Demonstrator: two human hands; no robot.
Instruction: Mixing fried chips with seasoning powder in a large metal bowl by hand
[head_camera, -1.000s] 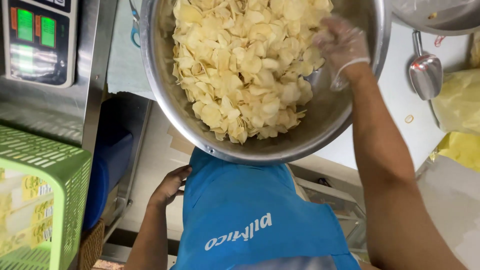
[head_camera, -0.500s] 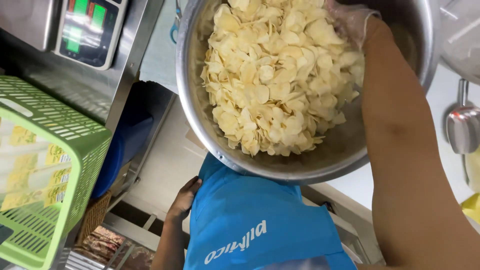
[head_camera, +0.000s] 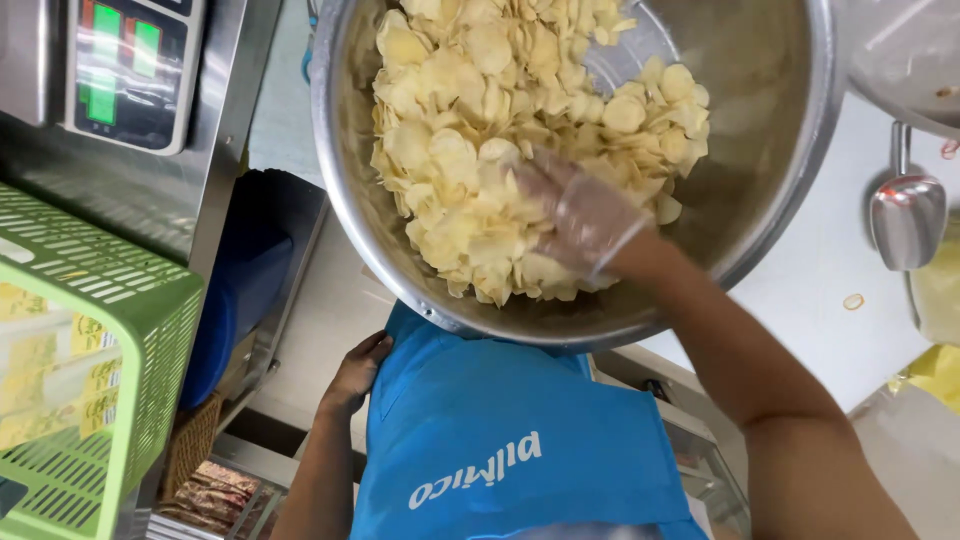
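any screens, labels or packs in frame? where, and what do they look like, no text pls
Scale display: top left, steel housing, dark panel with green and red lit blocks.
Blue bag: bottom centre under the steel bowl, white lettering.
Yellow packets: left, inside the green basket.

Pale yellow chips (head_camera: 480, 150) fill a shiny silver steel bowl (head_camera: 780, 180), and the right hand (head_camera: 580, 215) wears a clear, see-through glove. The apron (head_camera: 510, 440) is bright blue with white lettering, and the basket (head_camera: 95, 350) is lime green with a slotted grid pattern. The grey scale (head_camera: 130, 65) shows glowing green display panels beside a red strip, and a silver scoop (head_camera: 907, 205) lies on the white counter (head_camera: 830, 270).
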